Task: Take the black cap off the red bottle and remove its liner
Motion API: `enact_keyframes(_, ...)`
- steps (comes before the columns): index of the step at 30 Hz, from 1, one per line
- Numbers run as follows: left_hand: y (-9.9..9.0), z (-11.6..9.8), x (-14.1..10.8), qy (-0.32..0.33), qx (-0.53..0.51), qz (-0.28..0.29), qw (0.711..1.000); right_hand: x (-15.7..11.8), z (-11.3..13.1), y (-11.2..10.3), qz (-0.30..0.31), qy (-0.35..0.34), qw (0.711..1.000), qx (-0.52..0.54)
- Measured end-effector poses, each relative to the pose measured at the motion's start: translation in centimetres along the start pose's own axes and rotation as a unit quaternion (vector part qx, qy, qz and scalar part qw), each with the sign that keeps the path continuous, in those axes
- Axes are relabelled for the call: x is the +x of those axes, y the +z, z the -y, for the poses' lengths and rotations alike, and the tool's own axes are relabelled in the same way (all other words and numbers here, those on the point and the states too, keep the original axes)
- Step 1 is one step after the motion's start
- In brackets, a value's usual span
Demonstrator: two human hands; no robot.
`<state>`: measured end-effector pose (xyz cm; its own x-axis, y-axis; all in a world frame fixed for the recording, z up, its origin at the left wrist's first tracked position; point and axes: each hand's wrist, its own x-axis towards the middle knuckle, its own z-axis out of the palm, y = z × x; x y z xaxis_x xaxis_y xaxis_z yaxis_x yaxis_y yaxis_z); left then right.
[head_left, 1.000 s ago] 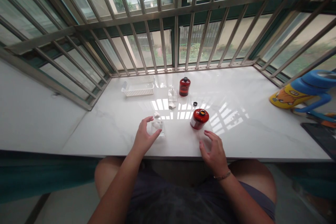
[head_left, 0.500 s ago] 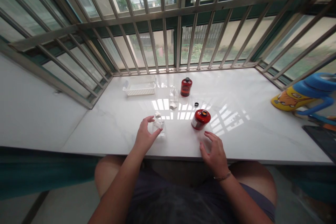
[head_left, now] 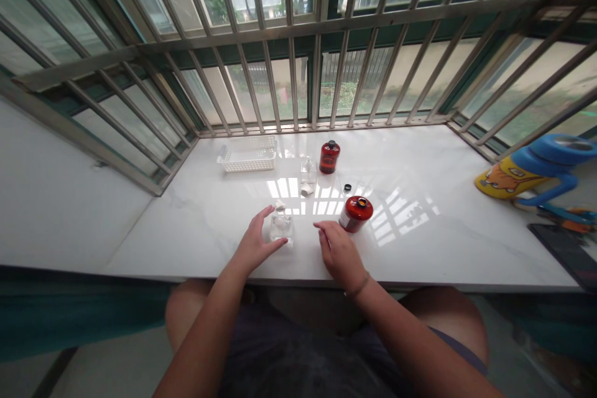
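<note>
The left hand curves open against a small glass jar, as if to steady it; the right hand, loosely open, rests just beside a red bottle.

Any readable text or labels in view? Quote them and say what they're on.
Nothing legible: the white label on the near red bottle is too blurred to read, the far red bottle shows no readable marks, and the yellow cartoon-printed object shows only a picture.

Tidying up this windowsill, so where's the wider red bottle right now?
In the head view, the wider red bottle sits on the white marble sill, just beyond and to the right of the person's right hand, with a small black cap behind it.
</note>
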<state>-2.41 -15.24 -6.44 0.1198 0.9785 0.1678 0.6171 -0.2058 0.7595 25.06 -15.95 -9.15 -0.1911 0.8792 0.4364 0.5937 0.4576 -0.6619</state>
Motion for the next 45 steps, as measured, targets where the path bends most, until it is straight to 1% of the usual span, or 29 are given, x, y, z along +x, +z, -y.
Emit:
enact_keyframes(3,-0.3,0.4,0.6,-0.011,-0.008,0.020,1.000,6.3,0.4,3.0,-0.001,0.040,0.999,-0.035)
enact_keyframes(6,-0.4,0.4,0.4,-0.029,-0.014,0.020,0.999,11.3,-0.5,5.6,0.001,0.113,0.990,-0.082)
enact_keyframes(9,-0.6,0.4,-0.4,-0.039,-0.022,0.026,0.999,13.9,-1.5,7.4,0.008,0.186,0.975,-0.121)
enact_keyframes(12,-0.8,0.4,-1.1,-0.040,-0.029,0.032,0.998,14.5,-1.9,8.4,0.013,0.223,0.965,-0.139)
enact_keyframes(14,-0.8,0.5,-1.3,-0.040,-0.034,0.032,0.998,14.5,-2.0,8.5,0.019,0.223,0.965,-0.139)
enact_keyframes(17,-0.7,0.8,-1.4,-0.043,-0.042,0.032,0.998,13.6,-1.5,7.7,0.039,0.182,0.976,-0.117)
enact_keyframes(21,-0.5,1.0,-1.3,-0.048,-0.049,0.033,0.997,10.8,0.2,5.3,0.066,0.081,0.993,-0.063)
enact_keyframes(24,-0.5,1.0,-1.3,-0.046,-0.053,0.034,0.997,8.3,1.6,3.5,0.087,-0.001,0.996,-0.036)
enact_keyframes(26,-0.4,1.1,-1.3,-0.043,-0.054,0.032,0.997,7.1,2.2,2.8,0.107,-0.053,0.992,-0.029)
enact_keyframes(29,-0.3,1.2,-1.4,-0.044,-0.053,0.028,0.997,6.4,2.6,2.8,0.131,-0.110,0.984,-0.041)
enact_keyframes(33,-0.3,1.2,-1.5,-0.045,-0.047,0.027,0.998,6.1,2.4,3.2,0.140,-0.152,0.975,-0.083)
enact_keyframes(36,-0.3,1.0,-1.4,-0.042,-0.043,0.028,0.998,5.5,2.3,3.1,0.141,-0.177,0.968,-0.108)
enact_keyframes(43,-0.3,1.3,-1.3,-0.041,-0.046,0.027,0.998,3.0,2.7,1.0,0.133,-0.249,0.947,-0.151)
enact_keyframes(45,-0.3,1.4,-1.3,-0.039,-0.049,0.026,0.998,2.2,2.7,0.4,0.133,-0.248,0.947,-0.153)
